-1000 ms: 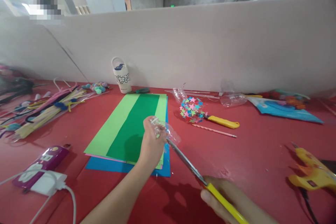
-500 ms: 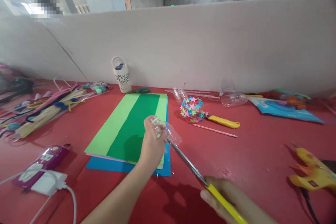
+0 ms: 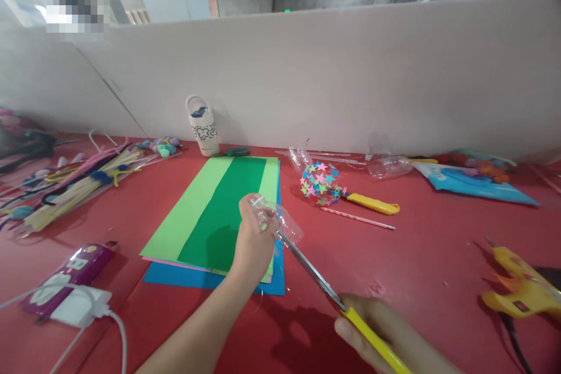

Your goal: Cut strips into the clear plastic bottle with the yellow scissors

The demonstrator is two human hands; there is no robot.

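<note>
My left hand is closed around a clear plastic bottle piece, held above the near end of a stack of coloured paper sheets. My right hand grips the yellow handles of a pair of scissors. The metal blades point up and left, and their tips meet the clear plastic beside my left fingers.
On the red table lie a star-covered ball, a yellow utility knife, a pencil, a yellow glue gun, pipe cleaners, a white bottle, a purple device and a white charger.
</note>
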